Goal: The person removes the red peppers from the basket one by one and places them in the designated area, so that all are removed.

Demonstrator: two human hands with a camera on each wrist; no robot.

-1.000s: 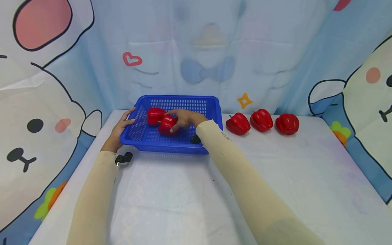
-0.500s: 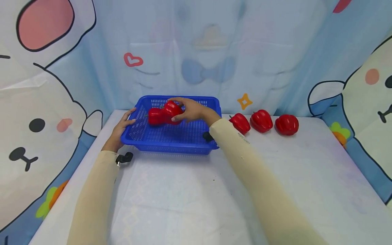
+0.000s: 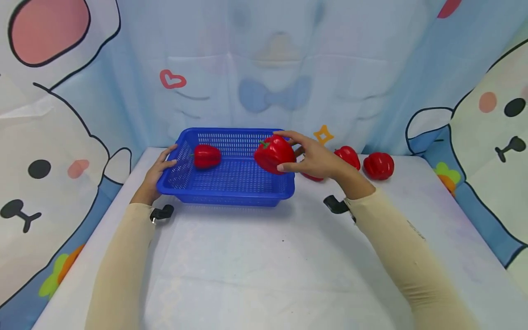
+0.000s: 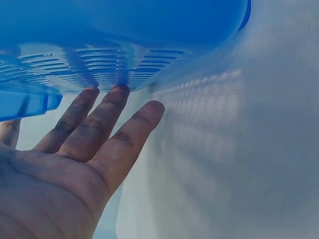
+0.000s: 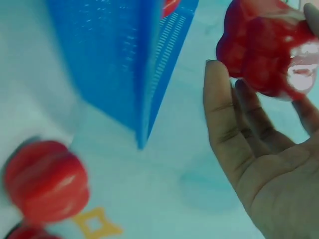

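Note:
In the head view my right hand grips a red bell pepper with a green stem, thumb in front and fingers behind. The pepper overlaps the right end of a blue mesh basket. Another red bell pepper lies inside the basket toward the left. At the basket's left end, my left hand holds the rim, its thumb over the edge. The left wrist view has that hand's fingers long against the slotted outer wall. Close up, the right wrist view shows the gripped bell pepper held by the fingertips.
To the right of the basket, several red bell peppers stand in a row on the white table: one half hidden behind my right hand, a middle pepper and an outer pepper. A printed blue curtain hangs behind the table.
My right hand has lifted a bell pepper from beside the other one in the basket and carried it right to the basket's right end. My left hand stays at the rim.

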